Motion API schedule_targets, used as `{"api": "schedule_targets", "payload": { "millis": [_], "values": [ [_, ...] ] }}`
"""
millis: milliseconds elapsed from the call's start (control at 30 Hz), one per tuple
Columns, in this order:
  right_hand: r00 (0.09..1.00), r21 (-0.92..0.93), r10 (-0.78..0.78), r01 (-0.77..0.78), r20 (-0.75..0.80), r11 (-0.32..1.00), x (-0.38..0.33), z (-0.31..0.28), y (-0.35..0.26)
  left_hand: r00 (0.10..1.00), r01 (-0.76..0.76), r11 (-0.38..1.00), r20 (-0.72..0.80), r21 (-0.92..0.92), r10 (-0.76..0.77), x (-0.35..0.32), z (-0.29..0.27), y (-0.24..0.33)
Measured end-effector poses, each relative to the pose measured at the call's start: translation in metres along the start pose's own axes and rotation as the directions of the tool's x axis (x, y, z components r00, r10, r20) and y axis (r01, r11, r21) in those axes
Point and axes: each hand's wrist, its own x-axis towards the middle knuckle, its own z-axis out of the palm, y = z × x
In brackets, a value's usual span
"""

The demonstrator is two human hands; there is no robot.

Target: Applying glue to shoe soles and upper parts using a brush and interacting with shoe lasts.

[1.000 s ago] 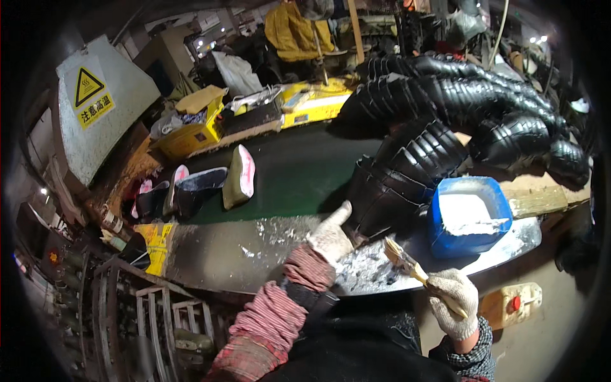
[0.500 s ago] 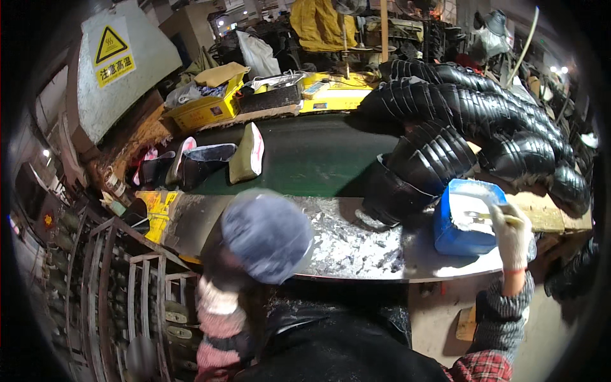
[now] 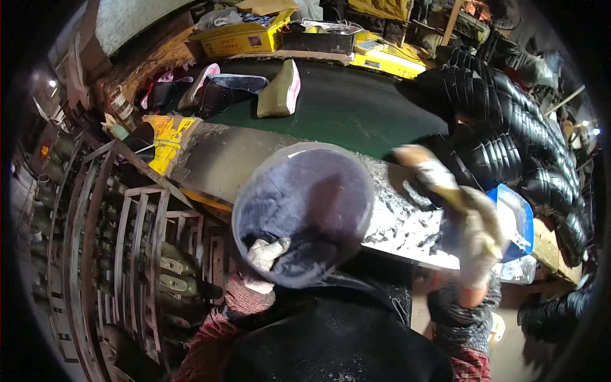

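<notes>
My gloved left hand (image 3: 268,256) grips the lower edge of a round, grey-blue fuzzy-lined piece (image 3: 331,223), its thumb over the rim. The piece is wide open towards me and shaded inside; its exact kind is unclear. In my gloved right hand (image 3: 480,232) is a brush (image 3: 433,172), slightly blurred, its whitened head pointing up and left, away from me. Just right of that hand stands a blue tub (image 3: 527,219) holding white paste, partly hidden by the hand. Under the brush, the metal ledge (image 3: 223,149) is crusted with white.
Stacks of glossy black ribbed pieces (image 3: 534,121) lie at the right. Upright shoe forms (image 3: 279,89) with pink-edged soles stand on the dark green belt (image 3: 344,108). Beyond it are a yellow box (image 3: 235,41) and a black crate (image 3: 318,43). A metal rack (image 3: 121,242) stands at left.
The fuzzy-lined piece has come nearer to me and turned its opening upwards. My right hand has lifted the brush out of the blue tub and moved it left. The view has shifted.
</notes>
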Motion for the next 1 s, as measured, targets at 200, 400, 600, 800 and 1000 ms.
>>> {"api": "schedule_targets", "payload": {
  "millis": [200, 400, 600, 800, 1000],
  "values": [
    [0.928, 0.347, 0.289, -0.357, 0.234, 0.867, 0.039, 0.094, 0.008, 0.997, 0.069, 0.996, -0.038, -0.053, -0.071, -0.022, -0.029, 0.001],
    [0.932, 0.288, 0.318, -0.357, 0.176, 0.888, -0.025, 0.049, 0.044, 0.993, 0.116, 0.989, 0.003, -0.087, -0.116, -0.019, -0.043, 0.0],
    [0.901, 0.213, -0.292, 0.232, 0.321, 0.949, 0.033, 0.122, -0.032, 0.997, 0.075, 0.995, 0.021, -0.065, -0.073, -0.015, -0.013, -0.006],
    [0.443, 0.352, -0.5, 0.376, 0.744, 0.857, 0.002, 0.099, -0.092, 0.999, 0.034, 0.999, 0.042, 0.009, -0.035, -0.002, -0.013, 0.009],
    [0.819, 0.14, 0.083, -0.196, 0.567, 0.971, -0.056, 0.026, 0.024, 0.999, 0.006, 0.995, 0.051, 0.099, -0.011, 0.031, -0.025, 0.023]
  ]
}}
